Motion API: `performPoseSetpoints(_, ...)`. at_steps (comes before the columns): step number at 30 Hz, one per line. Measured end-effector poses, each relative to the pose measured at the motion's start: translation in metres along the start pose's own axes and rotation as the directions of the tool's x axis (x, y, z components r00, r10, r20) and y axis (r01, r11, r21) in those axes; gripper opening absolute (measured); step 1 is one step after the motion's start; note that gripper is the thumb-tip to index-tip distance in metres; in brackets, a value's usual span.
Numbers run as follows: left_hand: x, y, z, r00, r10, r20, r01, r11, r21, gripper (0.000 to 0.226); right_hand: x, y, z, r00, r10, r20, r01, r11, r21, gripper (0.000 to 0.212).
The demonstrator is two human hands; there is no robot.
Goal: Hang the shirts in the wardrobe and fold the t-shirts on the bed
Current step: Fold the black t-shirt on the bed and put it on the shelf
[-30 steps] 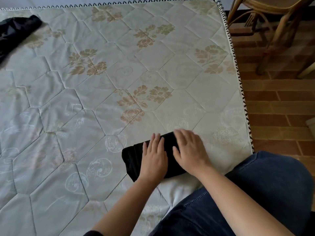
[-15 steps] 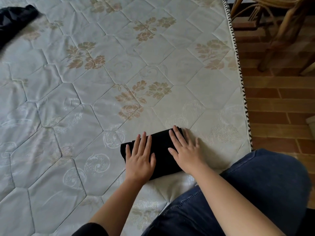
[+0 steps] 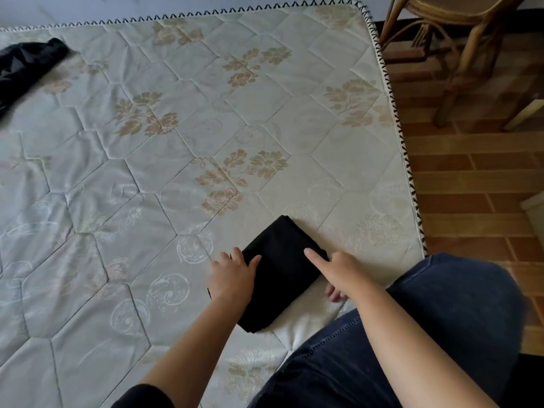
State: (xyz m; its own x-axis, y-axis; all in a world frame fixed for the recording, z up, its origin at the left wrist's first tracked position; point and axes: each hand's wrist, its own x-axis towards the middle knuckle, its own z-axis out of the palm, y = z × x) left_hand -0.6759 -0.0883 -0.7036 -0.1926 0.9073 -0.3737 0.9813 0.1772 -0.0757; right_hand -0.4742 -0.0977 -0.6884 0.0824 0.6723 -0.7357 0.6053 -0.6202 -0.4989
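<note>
While the left hand [image 3: 232, 275] and right hand [image 3: 338, 272] grip the folded t-shirt [image 3: 279, 260], a black garment [image 3: 26, 63] lies far across the bed [image 3: 294, 128].

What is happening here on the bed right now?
A person sitting at the mattress corner grips a folded black t-shirt by its two sides: left hand on the left edge, right hand on the right. It lies on the mattress. Another dark garment lies loose at the far left.

Soft, even daylight, faint shadows, slight motion blur, and wide-angle bending toward the edges.
</note>
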Motion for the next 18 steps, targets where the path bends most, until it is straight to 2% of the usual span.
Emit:
performPoseSetpoints(2, -0.006, 0.003, 0.001, 0.997, -0.061, 0.051, 0.066, 0.992, -0.108, 0.056, 0.001, 0.001, 0.008, 0.991, 0.019, 0.134, -0.035, 0.993, 0.116, 0.065)
performPoseSetpoints(3, -0.009, 0.005, 0.002, 0.994, -0.077, 0.072, 0.088, 0.981, -0.174, 0.055, 0.003, 0.002, 0.011, 0.989, -0.007, 0.145, -0.016, 0.987, 0.162, 0.060)
performPoseSetpoints(5, -0.014, 0.011, 0.000, 0.990, -0.081, 0.114, 0.111, 0.950, -0.290, 0.052, 0.011, 0.003, 0.014, 0.995, -0.067, 0.068, 0.050, 0.973, 0.225, 0.045)
performPoseSetpoints(7, -0.018, 0.018, -0.003, 0.984, -0.067, 0.163, 0.123, 0.923, -0.365, 0.050, 0.016, 0.003, 0.012, 0.996, -0.091, -0.008, 0.089, 0.945, 0.315, 0.039)
performPoseSetpoints(10, -0.019, 0.025, -0.008, 0.965, -0.007, 0.264, 0.132, 0.877, -0.462, 0.047, 0.013, 0.003, 0.005, 0.996, -0.090, 0.001, 0.081, 0.904, 0.419, 0.028)
performPoseSetpoints(11, -0.018, 0.026, -0.008, 0.949, 0.020, 0.315, 0.162, 0.826, -0.540, 0.045, 0.012, 0.003, 0.003, 0.996, -0.080, 0.023, 0.062, 0.896, 0.440, 0.025)
performPoseSetpoints(12, -0.018, 0.027, -0.009, 0.927, 0.049, 0.371, 0.211, 0.750, -0.627, 0.042, 0.012, 0.004, 0.001, 0.997, -0.069, 0.041, 0.041, 0.883, 0.468, 0.033)
performPoseSetpoints(14, -0.018, 0.027, -0.010, 0.892, 0.095, 0.441, 0.299, 0.607, -0.736, 0.037, 0.014, 0.005, 0.000, 0.998, -0.032, 0.057, -0.002, 0.855, 0.518, 0.060)
performPoseSetpoints(15, -0.018, 0.027, -0.009, 0.881, 0.111, 0.460, 0.330, 0.554, -0.765, 0.035, 0.014, 0.006, -0.001, 0.997, -0.025, 0.076, -0.020, 0.842, 0.539, 0.064)
performPoseSetpoints(16, -0.018, 0.026, -0.010, 0.870, 0.126, 0.477, 0.364, 0.489, -0.793, 0.035, 0.014, 0.006, -0.002, 0.995, -0.026, 0.096, -0.033, 0.826, 0.562, 0.057)
performPoseSetpoints(18, -0.018, 0.023, -0.011, 0.833, 0.166, 0.528, 0.461, 0.317, -0.828, 0.035, 0.010, 0.005, -0.004, 0.988, -0.046, 0.145, -0.053, 0.791, 0.609, 0.026)
